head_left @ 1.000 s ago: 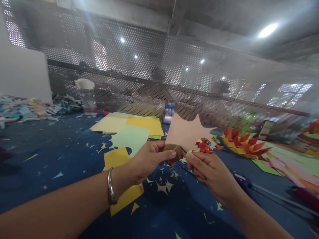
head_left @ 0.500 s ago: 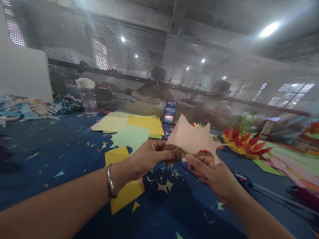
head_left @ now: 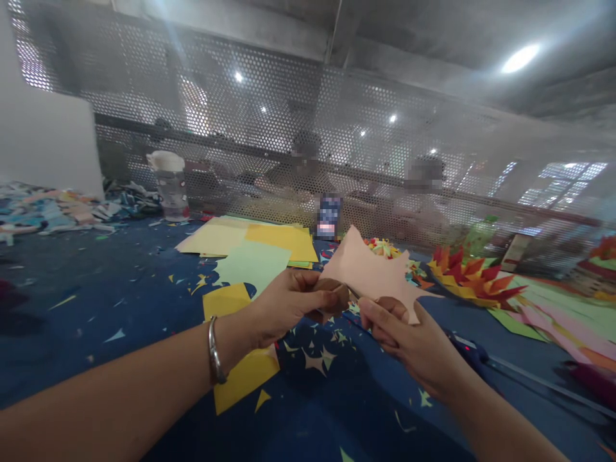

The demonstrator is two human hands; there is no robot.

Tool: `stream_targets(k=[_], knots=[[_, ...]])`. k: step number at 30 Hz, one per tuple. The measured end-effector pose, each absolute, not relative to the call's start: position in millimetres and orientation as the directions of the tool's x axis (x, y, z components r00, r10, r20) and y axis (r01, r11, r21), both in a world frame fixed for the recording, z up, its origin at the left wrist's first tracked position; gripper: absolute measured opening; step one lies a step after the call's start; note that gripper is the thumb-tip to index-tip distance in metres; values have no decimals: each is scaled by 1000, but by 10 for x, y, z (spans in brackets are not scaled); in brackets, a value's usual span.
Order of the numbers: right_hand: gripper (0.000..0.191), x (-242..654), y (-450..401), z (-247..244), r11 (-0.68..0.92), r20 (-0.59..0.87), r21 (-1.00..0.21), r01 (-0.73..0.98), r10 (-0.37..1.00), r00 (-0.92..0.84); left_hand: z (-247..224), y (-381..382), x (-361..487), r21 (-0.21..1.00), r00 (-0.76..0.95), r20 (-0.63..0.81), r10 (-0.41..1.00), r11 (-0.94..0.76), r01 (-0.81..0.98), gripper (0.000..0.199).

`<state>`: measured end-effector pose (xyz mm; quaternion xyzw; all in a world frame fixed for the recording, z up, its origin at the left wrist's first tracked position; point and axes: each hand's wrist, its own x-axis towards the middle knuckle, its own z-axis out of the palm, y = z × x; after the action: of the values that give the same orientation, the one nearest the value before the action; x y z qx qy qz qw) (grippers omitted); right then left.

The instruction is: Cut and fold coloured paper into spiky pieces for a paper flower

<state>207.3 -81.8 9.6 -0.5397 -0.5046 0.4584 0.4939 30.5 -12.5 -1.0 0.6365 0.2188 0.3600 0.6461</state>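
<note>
My left hand (head_left: pixel 293 305), a silver bangle at its wrist, is closed on the near edge of a peach paper sheet (head_left: pixel 370 269) with pointed, scalloped edges. The pinched part is bent and in shadow. Close beside it, my right hand (head_left: pixel 397 324) is closed around what look like scissors, mostly hidden by fingers and paper; a thin metal part (head_left: pixel 353 292) shows between the hands and meets the paper. Below lie a yellow sheet (head_left: pixel 248 385) and small star-shaped paper scraps (head_left: pixel 314 362).
Behind are stacked yellow sheets (head_left: pixel 283 240), a pale green sheet (head_left: pixel 257 263), a phone (head_left: pixel 329 215) and a bottle (head_left: pixel 171 186). Rightward lie an orange-red paper flower (head_left: pixel 474 276), a glue gun (head_left: pixel 464 350) and coloured sheets. A perforated screen (head_left: pixel 231 115) stands behind; people sit beyond it.
The peach sheet has tilted lower at its far right, uncovering more of the coloured scraps behind. A red curved part at my right fingers is now hidden. The pinched edge is bent differently.
</note>
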Motion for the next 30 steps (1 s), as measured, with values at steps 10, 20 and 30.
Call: stream_targets(k=[10, 20, 30], knots=[[41, 2074, -843, 106, -49, -38, -992, 114, 995, 94, -3, -135, 307, 975, 678, 204, 707, -85, -204, 16], [42, 2100, -825, 117, 13, 12, -976, 217, 1000, -5, -16, -136, 329, 973, 642, 205, 739, -83, -215, 19], [37, 2151, -772, 104, -16, -21, -988, 155, 999, -35, 25, -67, 292, 993, 313, 116, 942, -118, -15, 7]])
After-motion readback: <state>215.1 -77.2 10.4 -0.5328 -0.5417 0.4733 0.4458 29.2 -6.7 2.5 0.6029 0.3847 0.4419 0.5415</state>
